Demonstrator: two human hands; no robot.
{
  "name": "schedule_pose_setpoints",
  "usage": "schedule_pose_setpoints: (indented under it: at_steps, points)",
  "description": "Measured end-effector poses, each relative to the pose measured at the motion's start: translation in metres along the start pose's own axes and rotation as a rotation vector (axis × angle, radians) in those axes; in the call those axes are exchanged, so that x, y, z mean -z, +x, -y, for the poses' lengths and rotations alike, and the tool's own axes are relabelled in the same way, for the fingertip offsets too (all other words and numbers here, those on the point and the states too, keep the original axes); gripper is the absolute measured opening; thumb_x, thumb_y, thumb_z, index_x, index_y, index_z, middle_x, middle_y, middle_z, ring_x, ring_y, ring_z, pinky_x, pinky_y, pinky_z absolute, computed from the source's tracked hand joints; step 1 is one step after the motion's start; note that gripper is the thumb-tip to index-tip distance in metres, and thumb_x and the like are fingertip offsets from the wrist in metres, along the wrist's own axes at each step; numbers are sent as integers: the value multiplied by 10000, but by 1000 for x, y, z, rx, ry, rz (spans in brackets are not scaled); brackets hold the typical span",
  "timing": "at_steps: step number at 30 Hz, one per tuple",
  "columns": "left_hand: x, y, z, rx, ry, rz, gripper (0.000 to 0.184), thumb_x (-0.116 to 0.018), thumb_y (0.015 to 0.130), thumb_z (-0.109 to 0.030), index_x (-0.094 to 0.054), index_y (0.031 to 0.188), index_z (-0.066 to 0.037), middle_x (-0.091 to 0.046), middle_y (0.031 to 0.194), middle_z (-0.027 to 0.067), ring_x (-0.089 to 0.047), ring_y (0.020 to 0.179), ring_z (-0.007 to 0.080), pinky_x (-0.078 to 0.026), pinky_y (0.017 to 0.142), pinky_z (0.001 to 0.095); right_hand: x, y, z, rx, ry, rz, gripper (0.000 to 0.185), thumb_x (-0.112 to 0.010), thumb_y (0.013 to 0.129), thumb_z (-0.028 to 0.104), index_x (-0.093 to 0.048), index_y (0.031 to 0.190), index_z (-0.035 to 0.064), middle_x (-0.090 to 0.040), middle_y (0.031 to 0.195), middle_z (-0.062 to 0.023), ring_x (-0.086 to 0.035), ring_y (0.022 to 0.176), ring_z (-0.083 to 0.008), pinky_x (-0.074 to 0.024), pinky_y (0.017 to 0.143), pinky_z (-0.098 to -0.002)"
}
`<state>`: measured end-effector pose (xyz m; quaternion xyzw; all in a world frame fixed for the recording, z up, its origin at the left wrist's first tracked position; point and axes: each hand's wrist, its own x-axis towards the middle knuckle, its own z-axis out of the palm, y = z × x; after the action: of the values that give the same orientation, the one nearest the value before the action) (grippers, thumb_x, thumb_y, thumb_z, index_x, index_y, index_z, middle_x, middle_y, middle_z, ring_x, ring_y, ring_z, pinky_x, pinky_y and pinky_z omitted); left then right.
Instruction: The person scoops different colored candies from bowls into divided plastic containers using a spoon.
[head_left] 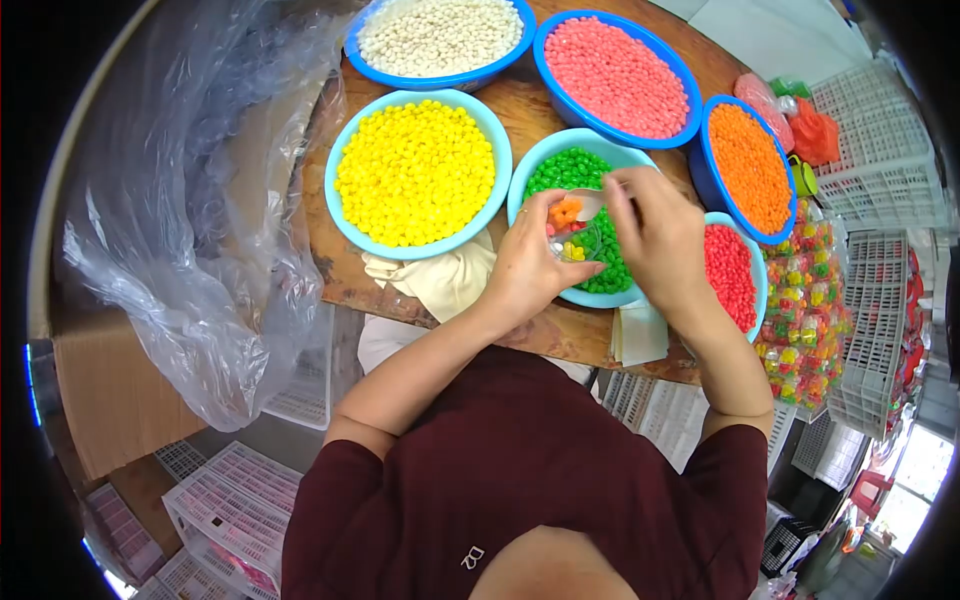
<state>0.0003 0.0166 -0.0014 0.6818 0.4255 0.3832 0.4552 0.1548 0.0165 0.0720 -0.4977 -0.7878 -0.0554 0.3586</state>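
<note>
My left hand (pixel 530 255) is wrapped round a small clear container (pixel 577 246) with orange, pink and yellow pieces inside. Beside it, my right hand (pixel 650 225) pinches a spoon (pixel 588 204), whose bowl is at the container's top next to the orange pieces. Both hands are over the light-blue bowl of green pieces (pixel 570 168). To the left stands a bowl of yellow pieces (pixel 415 175), and on the right a bowl of red pieces (pixel 730 275) is partly behind my right wrist.
Blue basins of white (pixel 440 38), pink (pixel 615 80) and orange pieces (pixel 750 170) stand farther back. A cream cloth (pixel 440 275) lies at the table's front edge. Clear plastic sheeting (pixel 210 200) hangs at left. Filled clear packs (pixel 800 310) and crates (pixel 870 150) are at right.
</note>
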Motion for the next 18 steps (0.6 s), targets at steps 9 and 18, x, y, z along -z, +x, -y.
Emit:
schedule_pose_setpoints:
  at_steps: [9,18]
  points:
    - [6,-3,-2,6,-344,210,1149,-925,580,-159,-234,1494,-84,-457,1347,159,-521,1178,234,-440,1015,365,61,2,-4,-183,185,-67,116,-560,955,100,-581,923,-10,-553,993,-125,-577,738,-217,-481,628,-309]
    - [-30,-12,-35,-39,-935,765,1547,-972,465,-135,152,1522,-249,-80,1576,214,-257,1424,333,-326,1124,487,95,-76,3,-211,599,617,788,-844,682,327,-486,1334,66,-513,1324,-151,-534,1179,-344,-480,928,-407]
